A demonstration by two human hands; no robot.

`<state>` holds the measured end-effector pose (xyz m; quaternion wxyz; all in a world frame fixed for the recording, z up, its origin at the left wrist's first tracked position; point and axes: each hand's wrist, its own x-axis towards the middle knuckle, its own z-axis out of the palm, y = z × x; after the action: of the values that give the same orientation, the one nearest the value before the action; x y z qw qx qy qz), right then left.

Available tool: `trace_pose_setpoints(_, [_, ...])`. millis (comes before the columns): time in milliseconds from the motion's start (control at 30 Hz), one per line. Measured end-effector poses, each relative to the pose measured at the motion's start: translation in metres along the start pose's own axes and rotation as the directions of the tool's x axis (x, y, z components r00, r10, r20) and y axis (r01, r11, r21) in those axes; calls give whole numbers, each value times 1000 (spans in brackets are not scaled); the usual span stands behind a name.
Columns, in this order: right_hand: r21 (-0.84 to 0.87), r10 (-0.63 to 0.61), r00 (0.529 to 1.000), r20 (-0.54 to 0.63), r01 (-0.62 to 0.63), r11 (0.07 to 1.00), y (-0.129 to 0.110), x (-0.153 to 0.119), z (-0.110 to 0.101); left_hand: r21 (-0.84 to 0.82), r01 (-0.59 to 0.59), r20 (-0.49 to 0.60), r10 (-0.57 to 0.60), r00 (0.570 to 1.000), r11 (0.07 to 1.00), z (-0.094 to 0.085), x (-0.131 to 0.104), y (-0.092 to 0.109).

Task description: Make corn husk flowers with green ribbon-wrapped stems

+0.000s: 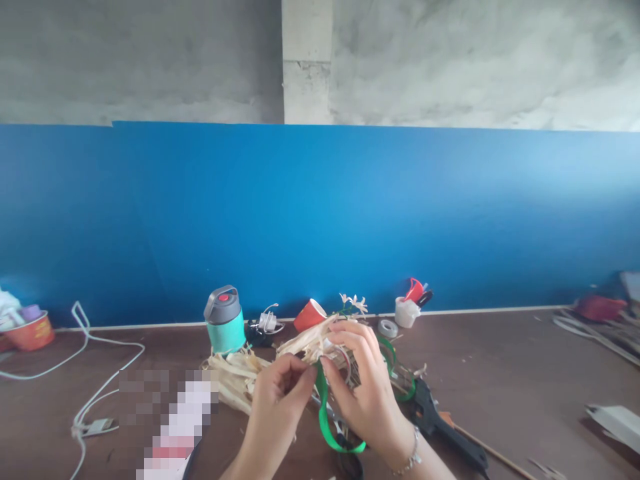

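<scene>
Thumb and forefinger of my left hand (281, 399) pinch together at the upper end of a green ribbon (326, 419). The ribbon hangs in a loop below my hands and curls right, near a dark pair of scissors (345, 445). My right hand (369, 381) is curled close beside the left, its thumb tip by the ribbon's top. Whatever lies between its fingers is small, pale and partly hidden. Dried pale husks (233, 380) lie behind and left of my hands. White flowers (354, 303) on a green stem show above my right hand.
A black glue gun (445, 427) lies at the right. Along the blue partition (320, 213) stand a turquoise flask (226, 330), a tipped red paper cup (310, 315), a tape roll (387, 328) and a white cup (407, 313). A white cable (107, 360) winds across the left.
</scene>
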<state>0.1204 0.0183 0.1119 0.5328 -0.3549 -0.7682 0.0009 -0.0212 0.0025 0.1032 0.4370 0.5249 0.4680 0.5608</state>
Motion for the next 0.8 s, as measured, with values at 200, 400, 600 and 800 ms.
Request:
trace_pose_setpoints(200, [10,-4,1000,9,4,1000,-1,1,-1,16,-6,8,6,1000,1000,-1,0,0])
trace_pose_setpoints(400, [-26,35,999,29,-34,999,0,2,-2,44,-60,7,59,998,997,-1,-2,4])
trace_pose_setpoints(600, [-46,16,996,90,-11,999,0,3,-8,142,-157,7,158,987,977,-2,-4,0])
trace_pose_setpoints(800, [-38,-33,993,109,38,999,0,5,-11,170,-178,41,173,984,969,-3,-5,-6])
